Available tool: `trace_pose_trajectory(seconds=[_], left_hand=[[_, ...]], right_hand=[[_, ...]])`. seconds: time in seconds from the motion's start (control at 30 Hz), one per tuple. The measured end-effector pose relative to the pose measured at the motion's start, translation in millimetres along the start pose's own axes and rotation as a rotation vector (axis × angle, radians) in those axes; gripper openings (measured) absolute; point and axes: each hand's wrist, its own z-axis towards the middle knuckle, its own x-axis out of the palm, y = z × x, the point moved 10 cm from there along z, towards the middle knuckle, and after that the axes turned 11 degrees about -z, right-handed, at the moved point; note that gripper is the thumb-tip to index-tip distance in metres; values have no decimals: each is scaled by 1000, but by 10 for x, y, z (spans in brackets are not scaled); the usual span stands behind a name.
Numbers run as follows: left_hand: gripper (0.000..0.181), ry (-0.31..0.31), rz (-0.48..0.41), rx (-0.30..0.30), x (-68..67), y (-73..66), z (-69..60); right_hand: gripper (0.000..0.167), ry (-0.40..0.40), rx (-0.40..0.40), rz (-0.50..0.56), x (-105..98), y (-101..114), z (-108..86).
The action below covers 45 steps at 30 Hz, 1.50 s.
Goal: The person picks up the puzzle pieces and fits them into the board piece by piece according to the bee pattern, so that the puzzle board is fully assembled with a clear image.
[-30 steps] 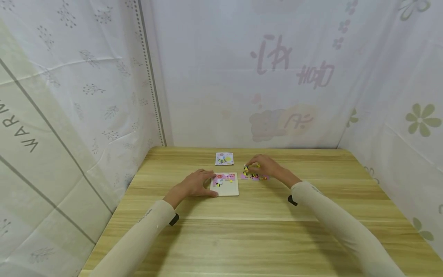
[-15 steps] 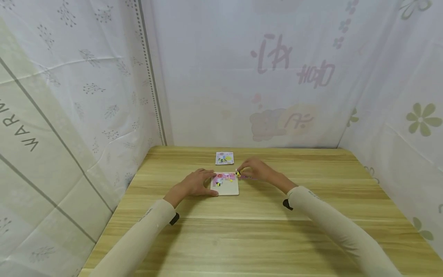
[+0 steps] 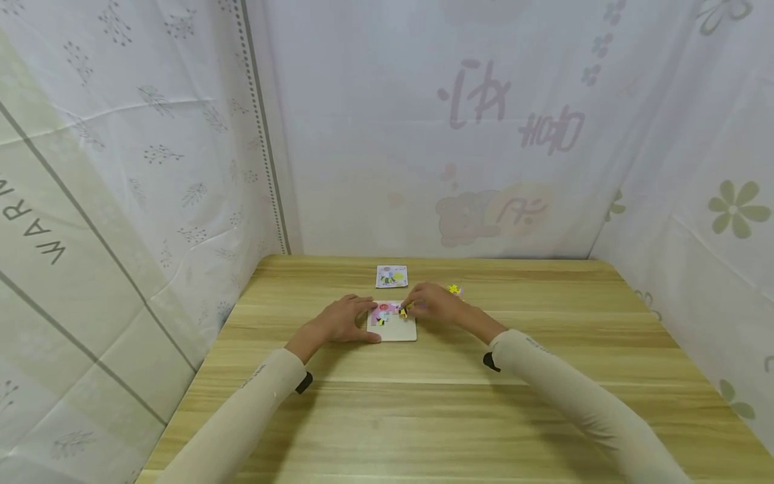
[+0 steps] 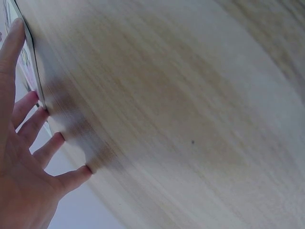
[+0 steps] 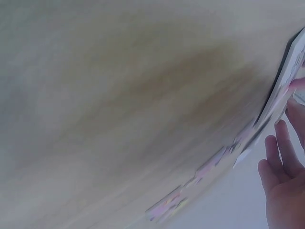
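A jigsaw board [image 3: 400, 331] lies on the wooden table in the head view, with pink pieces [image 3: 383, 308] along its upper part and a bare lower right area. My left hand [image 3: 342, 320] rests at the board's left side, fingers spread, thumb on the lower left corner. In the left wrist view its fingertips [image 4: 58, 137] touch the board's edge and the table. Over the board's upper right, my right hand [image 3: 437, 302] pinches a yellow-and-black jigsaw piece [image 3: 403, 312]. Its fingers partly cover that piece and the board's corner.
Behind the board lies a square picture card [image 3: 392, 276] with a bee on it. Loose jigsaw pieces [image 3: 454, 290] lie right of the board, partly behind my right hand; several pieces [image 5: 164, 204] show in the right wrist view. Printed curtains [image 3: 363, 134] surround the table [image 3: 387, 417].
My right hand has carried the yellow-and-black jigsaw piece left from the loose pieces to over the board. My left hand and the board have stayed in place.
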Motion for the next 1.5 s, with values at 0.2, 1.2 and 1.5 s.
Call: trace_pose_trajectory(seconds=[0.2,1.2,1.5], left_hand=[[90,3,-2,-1,5,11,11],[89,-16,2,20,-14,-1,-3],[89,-12,0,22,-18,-23,-5]], right_hand=[[16,91,50,-36,161,30,73],[15,129,-6,-84,310,264,220],[16,142,26,-90,338,237,208]])
